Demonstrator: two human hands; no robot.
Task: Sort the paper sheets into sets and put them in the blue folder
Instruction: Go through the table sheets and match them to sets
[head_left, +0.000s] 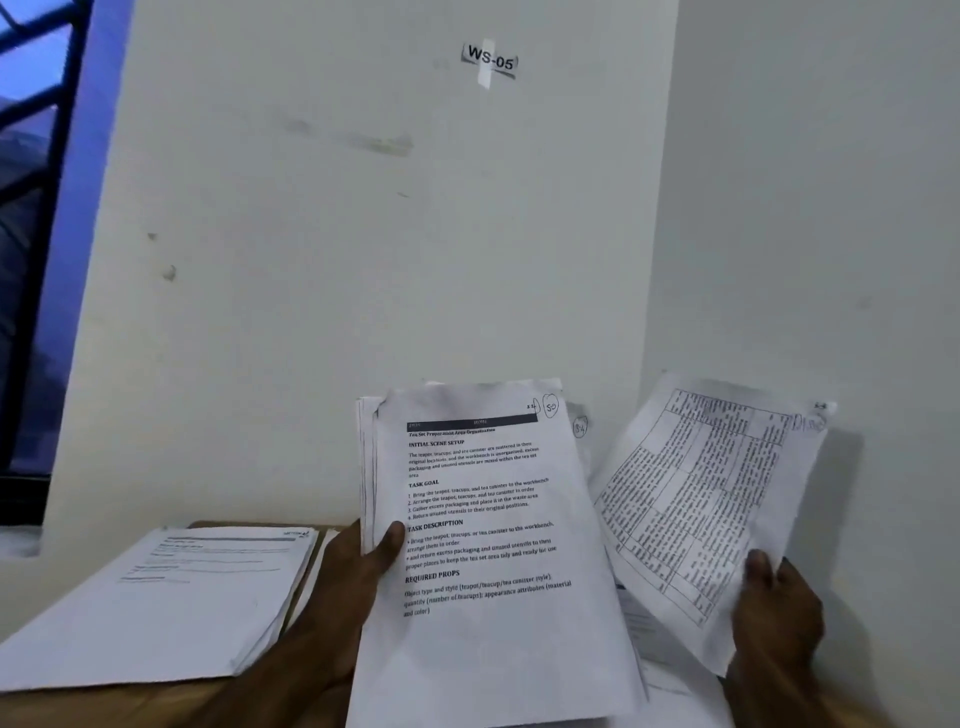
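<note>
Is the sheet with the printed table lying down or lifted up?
Lifted up. The right hand pinches the table sheet by its lower edge, holding it spread and tilted in the air.

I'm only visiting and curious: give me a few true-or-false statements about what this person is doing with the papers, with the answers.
1. The left hand grips a thick stack of sheets, thumb on the top page. True.
2. The right hand holds a pen. False: its fingers hold a single sheet printed with a table.
3. A label on the wall reads WS-05. True.
4. A separate pile of papers lies to the right of both hands. False: it lies flat to the left of them.
</note>
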